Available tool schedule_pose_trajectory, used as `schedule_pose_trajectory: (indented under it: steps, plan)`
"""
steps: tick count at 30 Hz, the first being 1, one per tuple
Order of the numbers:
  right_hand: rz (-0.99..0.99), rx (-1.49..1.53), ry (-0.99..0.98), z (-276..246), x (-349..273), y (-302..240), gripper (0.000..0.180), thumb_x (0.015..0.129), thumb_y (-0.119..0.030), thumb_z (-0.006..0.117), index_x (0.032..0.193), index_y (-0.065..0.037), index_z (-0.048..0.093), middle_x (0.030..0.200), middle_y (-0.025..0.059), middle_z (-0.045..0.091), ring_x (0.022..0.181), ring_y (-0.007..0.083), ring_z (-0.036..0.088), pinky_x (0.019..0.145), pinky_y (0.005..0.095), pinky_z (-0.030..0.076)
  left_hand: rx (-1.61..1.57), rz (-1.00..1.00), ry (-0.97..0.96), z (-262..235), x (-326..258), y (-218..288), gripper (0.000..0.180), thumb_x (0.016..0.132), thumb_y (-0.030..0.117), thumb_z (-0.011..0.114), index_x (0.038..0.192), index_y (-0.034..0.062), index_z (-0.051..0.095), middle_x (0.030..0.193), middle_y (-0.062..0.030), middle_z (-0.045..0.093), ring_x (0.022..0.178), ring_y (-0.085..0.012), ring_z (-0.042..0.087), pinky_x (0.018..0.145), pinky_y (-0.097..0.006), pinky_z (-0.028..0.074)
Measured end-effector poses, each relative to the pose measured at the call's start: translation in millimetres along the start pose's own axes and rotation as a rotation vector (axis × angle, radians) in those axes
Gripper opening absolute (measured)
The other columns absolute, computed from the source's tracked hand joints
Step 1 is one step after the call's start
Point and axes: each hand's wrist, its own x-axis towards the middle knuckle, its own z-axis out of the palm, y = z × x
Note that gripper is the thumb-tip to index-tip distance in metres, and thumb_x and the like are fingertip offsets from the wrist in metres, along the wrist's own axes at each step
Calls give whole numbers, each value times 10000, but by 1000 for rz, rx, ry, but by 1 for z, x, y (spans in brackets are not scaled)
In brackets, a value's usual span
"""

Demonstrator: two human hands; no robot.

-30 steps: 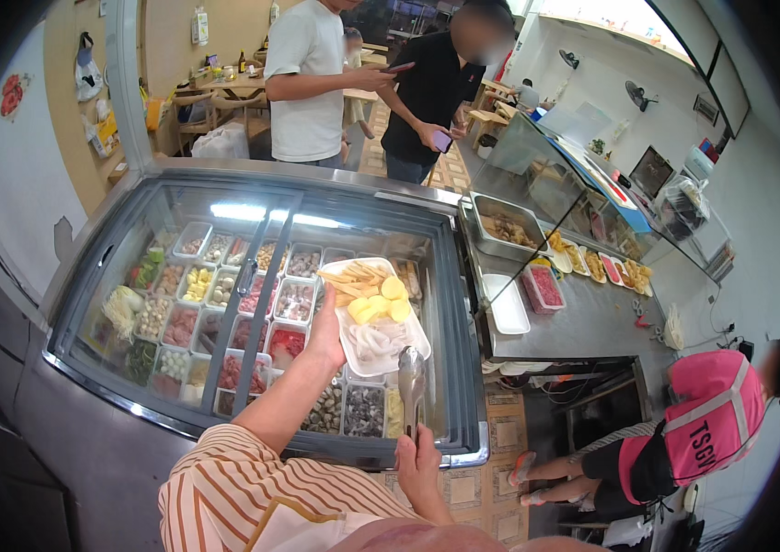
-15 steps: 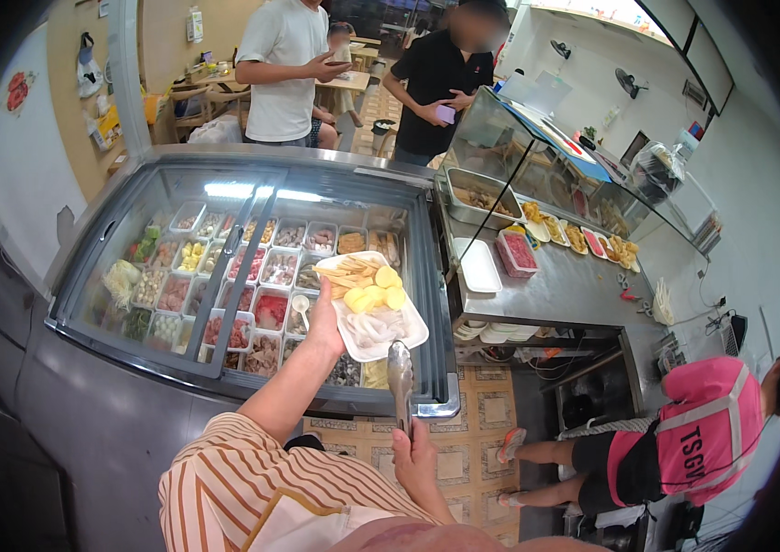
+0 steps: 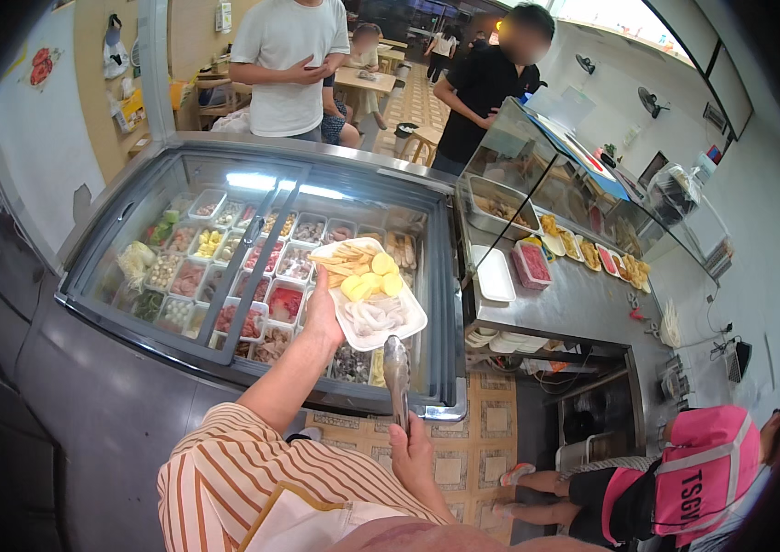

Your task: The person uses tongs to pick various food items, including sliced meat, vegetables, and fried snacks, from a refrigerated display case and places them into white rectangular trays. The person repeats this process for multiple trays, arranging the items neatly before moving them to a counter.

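Note:
My left hand (image 3: 323, 315) is wrapped round the near-left edge of a white foam tray (image 3: 416, 322), holding it above the display freezer. On the tray lie pale yellow strips (image 3: 346, 262), round yellow slices (image 3: 381, 280) and whitish, squid-like strips (image 3: 378, 316). Closed around the handle end of metal tongs (image 3: 397, 379), my right hand (image 3: 414, 456) is just below the tray. The tongs' tip reaches the tray's near edge; whether it touches the food I cannot tell.
The glass-topped freezer (image 3: 185, 333) holds several tubs of raw food. Right of it, a steel counter (image 3: 537, 308) bears an empty-looking white tray (image 3: 493, 273) and a pink-filled tub (image 3: 531, 265). A co-worker in a pink vest (image 3: 707, 469) bends at the lower right. Two people stand behind the freezer.
The view has shifted slightly, while tray and tongs keep nearly the same place before me. The person in black has turned toward the glass guard, and the co-worker in pink has bent lower.

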Motion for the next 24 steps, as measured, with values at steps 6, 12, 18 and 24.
schedule_pose_trajectory:
  steps: [6,12,18,24]
  plan:
    - [-10,-3,-24,11,15,-10,400,914,-334,533,1146,-10,499,760,185,597,664,348,607,597,380,467,-4,39,7,-6,11,16,603,950,512,304,1348,63,366,1336,-141,452,1194,-312,469,1001,-468,383]
    - [12,18,-52,21,24,-11,406,915,-334,532,1140,2,495,752,180,596,659,343,606,599,378,467,-23,39,4,-7,16,28,593,949,505,321,1339,63,381,1329,-136,461,1187,-311,472,998,-464,386]
    - [186,377,-64,22,26,16,337,912,-264,546,1131,-12,500,644,55,536,511,167,522,494,304,433,13,18,-12,-5,17,25,607,945,520,314,1345,66,368,1335,-137,455,1193,-304,473,995,-460,395]
    - [347,809,152,-7,30,7,263,875,-149,583,1079,-13,488,549,-11,443,384,71,366,353,234,292,60,-74,-14,4,9,6,614,927,523,373,1333,62,386,1317,-136,476,1177,-302,487,988,-457,400]
